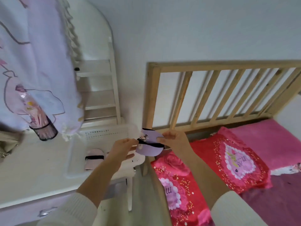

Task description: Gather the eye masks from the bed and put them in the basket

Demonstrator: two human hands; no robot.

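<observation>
Hands held one lilac eye mask (150,145) in the air, above the gap between the white bench (32,165) and the bed (263,160). The left hand (122,148) pinched its black strap; the right hand (173,141) was clamped on its far edge. A pink eye mask (93,159) lay in the white basket (101,132) on the bench.
</observation>
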